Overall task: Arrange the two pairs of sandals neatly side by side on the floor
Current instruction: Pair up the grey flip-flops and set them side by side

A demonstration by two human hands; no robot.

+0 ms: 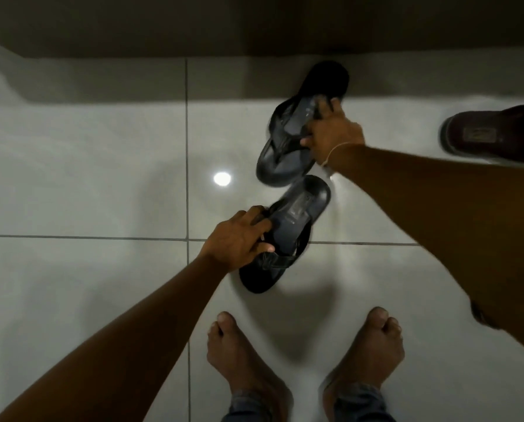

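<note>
Two black sandals are in the middle of the head view. My right hand (330, 132) grips the far black sandal (280, 153) by its straps; it looks lifted, with a dark shadow behind it. My left hand (239, 239) holds the near black sandal (300, 208) by its strap, toe end toward me and low over the white tiled floor (87, 184). A dark brown sandal (492, 135) lies on the floor at the right edge, partly cut off. Its partner is out of sight.
A dark wall or cabinet base (254, 25) runs along the top. My two bare feet (306, 360) stand at the bottom centre. A ceiling light's reflection (222, 178) shines on the tiles left of the sandals.
</note>
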